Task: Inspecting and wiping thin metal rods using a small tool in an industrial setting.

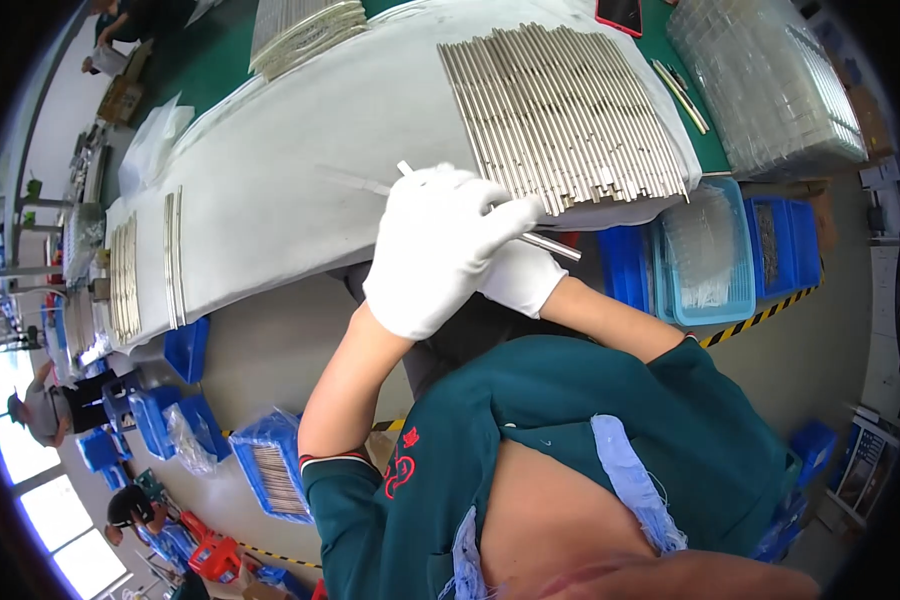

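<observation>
My left hand [432, 250], in a white glove, is closed around a slim shiny metal rod [552, 246]. The rod slants across in front of me, one end out past the fingers at upper left, the other at lower right. Close behind, partly covered by the left, is my right hand [522, 277], also gloved in white; its fingers are hidden. A faint, blurred thin strip [355, 181] shows left of the hands. Beyond them, a wide row of similar metal rods [565, 115] lies side by side on the white cloth [300, 190] over the table.
Several rods [174, 255] lie at the cloth's left end. Clear plastic trays [765, 85] are stacked at the right, near pens [680, 97] and a red-edged device [620, 15]. Blue bins [785, 245] and a light-blue basket [747, 262] stand right, below the tabletop. Other people are at left.
</observation>
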A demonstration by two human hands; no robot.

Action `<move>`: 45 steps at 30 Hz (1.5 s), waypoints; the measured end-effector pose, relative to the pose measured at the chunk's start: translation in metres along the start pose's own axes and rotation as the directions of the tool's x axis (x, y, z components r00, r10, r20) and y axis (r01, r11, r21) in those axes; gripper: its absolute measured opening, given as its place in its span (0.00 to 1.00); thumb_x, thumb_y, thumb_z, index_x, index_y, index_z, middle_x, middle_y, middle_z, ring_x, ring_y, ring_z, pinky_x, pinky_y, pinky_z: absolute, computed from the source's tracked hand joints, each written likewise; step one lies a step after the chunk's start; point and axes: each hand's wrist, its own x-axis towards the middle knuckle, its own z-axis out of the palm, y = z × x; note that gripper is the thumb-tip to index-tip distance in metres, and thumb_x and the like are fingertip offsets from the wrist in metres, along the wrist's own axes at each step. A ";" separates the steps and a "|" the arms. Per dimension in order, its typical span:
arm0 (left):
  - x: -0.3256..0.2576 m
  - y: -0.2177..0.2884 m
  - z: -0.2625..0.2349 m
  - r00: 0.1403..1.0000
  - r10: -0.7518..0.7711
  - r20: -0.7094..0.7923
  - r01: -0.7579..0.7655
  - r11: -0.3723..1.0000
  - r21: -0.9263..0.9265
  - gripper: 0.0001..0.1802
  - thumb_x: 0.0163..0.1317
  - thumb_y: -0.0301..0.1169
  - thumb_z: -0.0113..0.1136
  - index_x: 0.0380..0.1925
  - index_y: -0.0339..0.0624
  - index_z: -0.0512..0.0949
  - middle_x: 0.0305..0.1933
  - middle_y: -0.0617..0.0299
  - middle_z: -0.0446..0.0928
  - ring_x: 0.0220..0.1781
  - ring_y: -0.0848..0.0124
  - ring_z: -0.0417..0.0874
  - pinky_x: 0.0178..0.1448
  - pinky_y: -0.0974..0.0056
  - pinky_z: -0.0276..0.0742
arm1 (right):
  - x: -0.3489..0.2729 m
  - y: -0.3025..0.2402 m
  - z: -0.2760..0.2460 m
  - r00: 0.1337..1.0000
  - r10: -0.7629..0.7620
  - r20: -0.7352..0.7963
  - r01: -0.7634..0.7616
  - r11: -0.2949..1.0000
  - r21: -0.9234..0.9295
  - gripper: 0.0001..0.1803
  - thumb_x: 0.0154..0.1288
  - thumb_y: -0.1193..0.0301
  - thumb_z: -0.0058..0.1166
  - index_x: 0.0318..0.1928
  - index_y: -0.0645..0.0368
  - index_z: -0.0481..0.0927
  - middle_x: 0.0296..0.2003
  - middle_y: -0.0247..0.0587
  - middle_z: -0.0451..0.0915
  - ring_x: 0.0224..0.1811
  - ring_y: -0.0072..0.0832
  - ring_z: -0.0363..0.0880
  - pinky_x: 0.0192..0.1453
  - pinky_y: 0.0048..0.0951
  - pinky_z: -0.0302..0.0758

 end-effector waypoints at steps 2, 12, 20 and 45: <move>0.015 -0.004 0.024 0.997 0.071 -0.039 -0.065 0.990 0.122 0.16 0.45 0.27 0.55 0.37 0.53 0.78 0.30 0.67 0.76 0.39 0.68 0.77 0.46 0.59 0.68 | -0.003 -0.005 -0.013 0.973 0.107 0.204 -0.094 0.993 -0.075 0.11 0.59 0.68 0.43 0.29 0.61 0.76 0.19 0.50 0.77 0.21 0.45 0.76 0.25 0.44 0.71; 0.109 -0.013 0.105 0.921 0.376 -0.101 -0.369 0.926 0.082 0.10 0.49 0.29 0.50 0.34 0.50 0.74 0.31 0.65 0.74 0.41 0.67 0.74 0.46 0.63 0.68 | -0.002 -0.011 -0.023 0.916 0.219 0.337 -0.186 0.974 -0.127 0.14 0.60 0.64 0.42 0.25 0.58 0.77 0.20 0.48 0.78 0.21 0.44 0.77 0.26 0.45 0.73; 0.133 -0.010 0.144 0.955 0.294 0.046 -0.298 0.948 0.113 0.13 0.55 0.30 0.47 0.40 0.51 0.75 0.38 0.63 0.74 0.46 0.66 0.73 0.53 0.61 0.65 | -0.012 0.011 0.001 0.962 0.131 0.239 -0.120 0.991 -0.058 0.14 0.61 0.63 0.42 0.32 0.59 0.78 0.24 0.50 0.79 0.26 0.46 0.78 0.31 0.45 0.74; -0.218 -0.252 -0.049 0.194 -0.876 -0.441 0.904 -0.015 0.427 0.31 0.57 0.53 0.45 0.56 0.45 0.68 0.63 0.49 0.60 0.65 0.54 0.57 0.64 0.42 0.50 | 0.010 -0.030 -0.052 0.711 0.575 0.406 -0.624 0.781 -0.014 0.24 0.67 0.64 0.42 0.64 0.49 0.63 0.11 0.37 0.67 0.10 0.22 0.67 0.17 0.27 0.64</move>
